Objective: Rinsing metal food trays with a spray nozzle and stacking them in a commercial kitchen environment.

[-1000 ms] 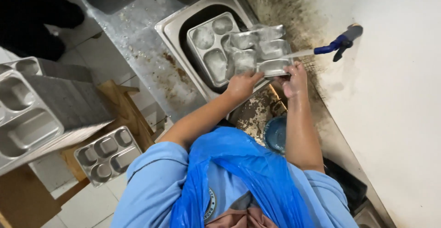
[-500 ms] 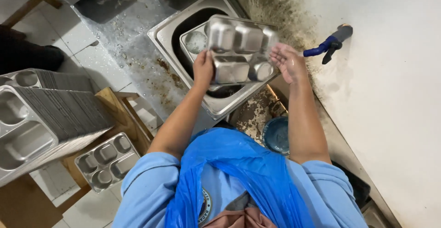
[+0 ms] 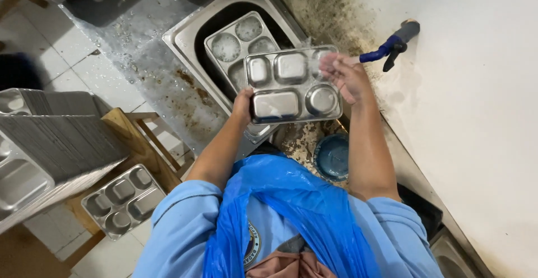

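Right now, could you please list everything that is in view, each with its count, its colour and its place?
held tray: one, silver, five compartments, above the sink
tray in sink: one, silver, wet, under the held tray
sink: one, steel, top centre
tap: one, blue handle, on the white wall at right
bowl: one, blue, below the sink edge
tray stack: one tall pile, silver, far left
single tray: one, silver, lower left, on a wooden stand
wooden stand: one, brown, left of the person
apron: one, blue plastic, over a light blue shirt
left hand: grips the held tray's left edge
right hand: open, at the tray's right end
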